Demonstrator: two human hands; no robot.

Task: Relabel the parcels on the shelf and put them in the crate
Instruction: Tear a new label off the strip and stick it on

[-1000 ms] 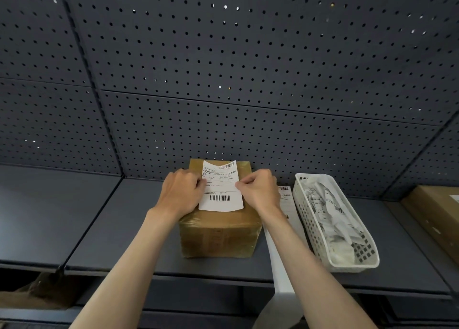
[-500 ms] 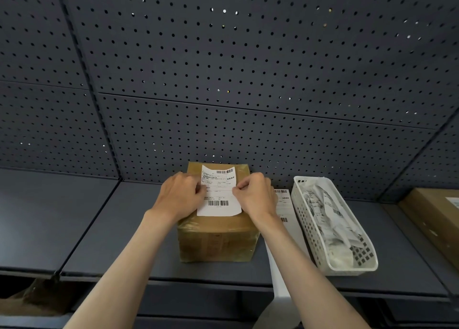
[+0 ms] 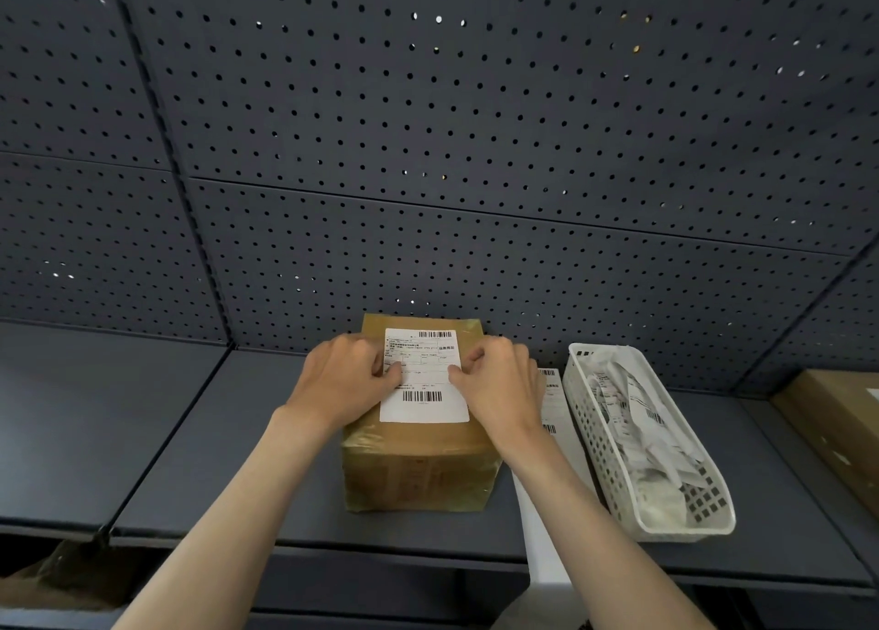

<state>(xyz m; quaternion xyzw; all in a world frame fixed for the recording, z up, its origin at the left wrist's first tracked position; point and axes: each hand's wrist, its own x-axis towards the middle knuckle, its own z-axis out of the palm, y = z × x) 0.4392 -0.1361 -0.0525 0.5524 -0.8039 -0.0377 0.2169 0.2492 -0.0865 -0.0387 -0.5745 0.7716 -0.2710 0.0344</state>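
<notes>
A brown taped cardboard parcel (image 3: 418,467) stands on the dark shelf (image 3: 228,439), against the pegboard. A white shipping label (image 3: 425,403) with barcodes lies flat on its top. My left hand (image 3: 345,384) holds the label's left edge with bent fingers, its thumb on the paper. My right hand (image 3: 499,387) holds the right edge the same way. Both hands rest on the parcel's top. No crate is in view.
A white plastic basket (image 3: 713,527) full of crumpled label backings sits to the right of the parcel. A strip of labels (image 3: 551,401) runs between them and hangs over the shelf edge. Another cardboard box (image 3: 837,420) lies at far right. A perforated back panel (image 3: 428,153) rises behind.
The label, earlier held with its top edge lifted above the parcel, has come down and now lies flat on the parcel's top. Both hands stayed at its side edges.
</notes>
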